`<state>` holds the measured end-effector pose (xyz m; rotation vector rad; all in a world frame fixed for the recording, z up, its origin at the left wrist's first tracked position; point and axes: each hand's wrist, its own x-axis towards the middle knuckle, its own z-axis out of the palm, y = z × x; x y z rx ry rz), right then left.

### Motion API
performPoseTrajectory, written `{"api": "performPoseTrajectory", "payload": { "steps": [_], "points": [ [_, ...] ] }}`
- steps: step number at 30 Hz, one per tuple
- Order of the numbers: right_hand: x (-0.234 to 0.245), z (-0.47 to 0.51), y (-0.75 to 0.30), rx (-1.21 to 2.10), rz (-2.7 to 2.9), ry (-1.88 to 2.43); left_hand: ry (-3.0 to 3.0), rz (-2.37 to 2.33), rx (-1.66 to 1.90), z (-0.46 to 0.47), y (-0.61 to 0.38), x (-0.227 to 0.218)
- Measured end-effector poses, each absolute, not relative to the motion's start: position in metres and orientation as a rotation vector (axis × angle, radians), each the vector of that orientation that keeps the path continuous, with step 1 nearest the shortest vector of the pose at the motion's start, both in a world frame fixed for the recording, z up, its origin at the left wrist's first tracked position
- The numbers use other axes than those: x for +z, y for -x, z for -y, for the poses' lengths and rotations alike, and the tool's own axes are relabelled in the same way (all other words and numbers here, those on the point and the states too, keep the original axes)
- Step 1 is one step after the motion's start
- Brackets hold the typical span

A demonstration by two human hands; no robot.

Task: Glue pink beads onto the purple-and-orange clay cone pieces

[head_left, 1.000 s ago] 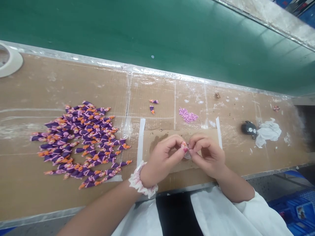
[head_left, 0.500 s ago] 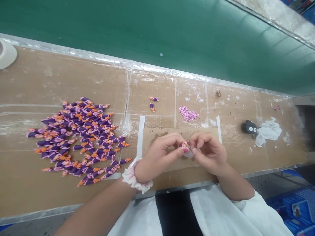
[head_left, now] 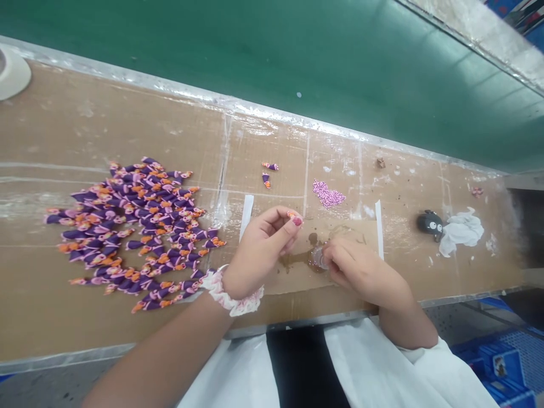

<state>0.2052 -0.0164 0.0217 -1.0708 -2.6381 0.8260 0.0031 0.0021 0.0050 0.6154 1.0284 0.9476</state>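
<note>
A small figure (head_left: 290,214) is pinched in the left hand (head_left: 267,243), between thumb and finger, with mostly its orange part seen. It is held up over the cardboard sheet (head_left: 359,231). It could be dropped or squashed, since it is tiny and is gripped only at the fingertips. A little clear cup (head_left: 318,258) is met by the fingertips of the right hand (head_left: 363,266); what is in that grip cannot be told, as it is hidden. The cup could be tipped by a small bump, and the sheet, marked by dark, wet-looking spots (head_left: 313,238), could be made messier. The pink beads (head_left: 328,195) could be scattered by a sleeve, because they are loose and look round.

The big pile of figures (head_left: 144,232) is made up of purple cone shapes with pink and orange bits, perhaps soft clay. The counter (head_left: 140,127) is covered with brown cardboard and shiny, wrinkly clear tape. A smooth black toy (head_left: 429,222) with white eyes is set beside a crumpled white cloth (head_left: 461,231).
</note>
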Motion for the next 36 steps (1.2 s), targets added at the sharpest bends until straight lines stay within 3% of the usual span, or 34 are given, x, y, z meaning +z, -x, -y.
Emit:
{"api": "performPoseTrajectory", "payload": {
  "steps": [10, 20, 36],
  "points": [
    [0.022, 0.014, -0.207, 0.859, 2.611, 1.051, -0.580, -0.958, 0.902, -0.002, -0.004, 0.002],
    [0.024, 0.017, -0.198, 0.837, 1.993, 0.976, -0.418, -0.690, 0.652, 0.009, -0.018, 0.003],
    [0.020, 0.017, -0.197, 0.869, 2.040, 0.908, -0.307, -0.632, 0.567, 0.009, -0.019, -0.001]
  ]
}}
